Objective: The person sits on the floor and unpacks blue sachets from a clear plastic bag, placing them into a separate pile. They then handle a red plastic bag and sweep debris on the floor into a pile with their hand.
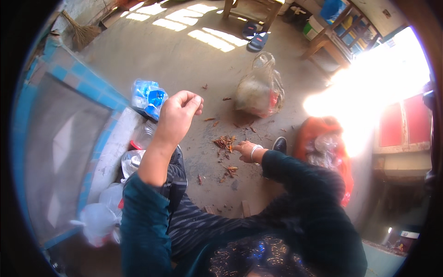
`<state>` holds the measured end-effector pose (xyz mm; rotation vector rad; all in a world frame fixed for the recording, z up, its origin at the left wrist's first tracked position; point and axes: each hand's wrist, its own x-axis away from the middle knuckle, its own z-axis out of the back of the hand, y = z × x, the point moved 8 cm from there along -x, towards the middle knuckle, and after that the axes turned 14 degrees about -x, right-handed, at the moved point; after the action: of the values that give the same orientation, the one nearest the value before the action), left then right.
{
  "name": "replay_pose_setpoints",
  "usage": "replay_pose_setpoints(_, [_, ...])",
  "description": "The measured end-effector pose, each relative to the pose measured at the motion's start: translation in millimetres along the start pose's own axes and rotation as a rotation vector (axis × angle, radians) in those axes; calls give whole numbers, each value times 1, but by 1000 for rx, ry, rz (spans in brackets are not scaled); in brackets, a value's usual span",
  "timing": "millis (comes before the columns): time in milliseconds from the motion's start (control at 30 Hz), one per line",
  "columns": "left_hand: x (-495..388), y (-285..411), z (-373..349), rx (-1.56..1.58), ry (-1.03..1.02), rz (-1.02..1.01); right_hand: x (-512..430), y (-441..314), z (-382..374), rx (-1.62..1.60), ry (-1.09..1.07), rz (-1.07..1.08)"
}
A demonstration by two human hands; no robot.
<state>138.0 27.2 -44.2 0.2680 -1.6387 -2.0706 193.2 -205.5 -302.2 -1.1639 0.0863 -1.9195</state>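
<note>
My left hand (pixel 183 107) is raised above the floor with its fingers curled and the thumb against the index finger; whether something small is pinched there cannot be made out. Low at the concrete floor, my right hand (pixel 246 151), with a pale bangle (pixel 255 153) at the wrist, has its fingertips at the right edge of a small pile of dried reddish-brown plant bits (pixel 224 142), perhaps dried chillies. Its fingertips are too small to tell whether they grip a piece. A second small cluster of bits (pixel 230 170) lies nearer to me.
A filled translucent plastic bag (pixel 258 91) stands beyond the pile. An orange-red bag (pixel 316 133) sits at right, and a blue-and-clear package (pixel 148 97) at left, near several plastic bags (pixel 98 221). Slippers (pixel 257 42), a wooden chair (pixel 327 45) and a straw broom (pixel 83 34) are farther off.
</note>
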Motion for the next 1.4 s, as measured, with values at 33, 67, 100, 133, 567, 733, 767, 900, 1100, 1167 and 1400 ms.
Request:
replay_pose_setpoints(33, [2,-1,1,-43,-2,15,-18,11,-6,-66,66,11])
replay_pose_setpoints(67, [6,1,2,-76,-6,13,-34,24,-13,-117,107,-22])
replay_pose_setpoints(100, [9,3,3,-112,-11,12,-49,35,-19,-165,146,-59])
replay_pose_setpoints(133, [14,3,4,-104,-20,48,-64,45,-28,-205,145,-120])
replay_pose_setpoints(567, [11,-10,-5,-359,-14,248,-147,50,-80,-346,586,233])
replay_pose_setpoints(733, [4,-11,-14,-452,-49,238,-144,92,-46,-363,706,398])
replay_pose_setpoints(767, [3,-10,-15,-461,-50,232,-139,104,-35,-408,770,350])
replay_pose_setpoints(900, [1,-3,-17,-523,-69,191,-112,144,3,-301,946,63])
replay_pose_setpoints(1100, [3,0,-22,-593,-89,116,-153,139,9,-465,690,91])
replay_pose_setpoints(1167, [2,0,-20,-633,-77,110,-163,98,-7,-253,500,411])
replay_pose_setpoints(1400, [1,-2,-27,-712,-117,162,-108,49,-102,26,-56,745])
